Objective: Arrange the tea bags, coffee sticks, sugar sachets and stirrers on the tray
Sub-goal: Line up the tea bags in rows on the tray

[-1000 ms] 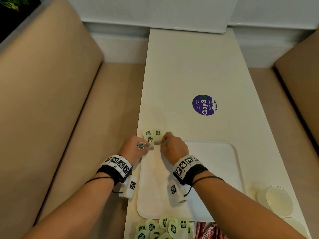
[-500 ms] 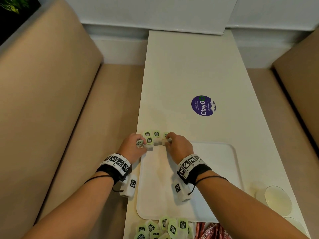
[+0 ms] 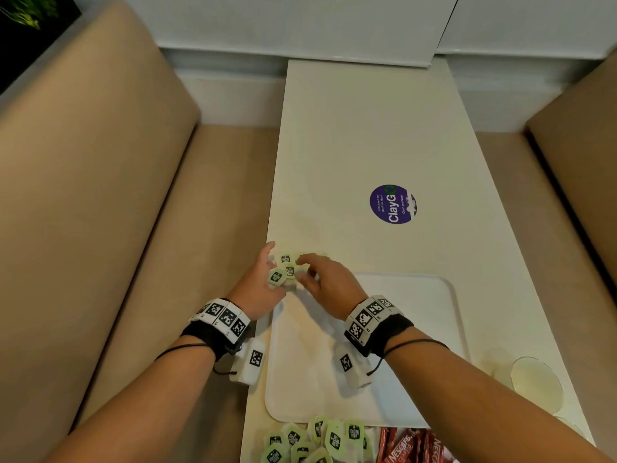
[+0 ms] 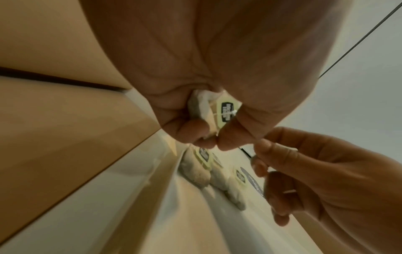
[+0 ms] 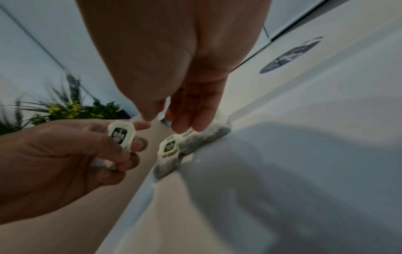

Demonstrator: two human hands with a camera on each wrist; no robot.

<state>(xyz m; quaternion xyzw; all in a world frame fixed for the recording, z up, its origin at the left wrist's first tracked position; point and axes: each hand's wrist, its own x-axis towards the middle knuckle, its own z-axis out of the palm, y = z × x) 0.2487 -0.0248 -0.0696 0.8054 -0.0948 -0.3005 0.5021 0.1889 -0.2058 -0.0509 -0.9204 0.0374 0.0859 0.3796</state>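
The left hand [image 3: 258, 289] pinches one tea bag [image 3: 277, 276] between thumb and curled fingers; the left wrist view shows the bag [image 4: 214, 111] tucked against the palm, its green tag facing out. This hand sits at the tray's far left corner, over the table edge.

The right hand [image 3: 329, 282] hovers just beside it, fingers [image 5: 196, 110] loosely extended and pointing down at a small cluster of tea bags [image 3: 289, 265]. The fingertips reach the top of that cluster [image 5: 185, 146]; whether they press on a bag or only brush it cannot be told. This hand holds nothing.

The cluster lies at the tray's [image 3: 417, 329] far left corner, the bags touching or overlapping one another, tags up. Whether they rest on the rim or just inside it is not clear. The white tray sits on the white table [image 3: 350, 145], at its near end.

At the table's near edge, just below the tray, lies a loose heap of tea bags [image 3: 310, 439], and right of it red coffee sticks [image 3: 410, 446]. A clear round lid [image 3: 534, 384] lies right of the tray. A purple round sticker [image 3: 393, 204] sits farther up the table. Beige benches [image 3: 100, 195] flank the table on both sides.
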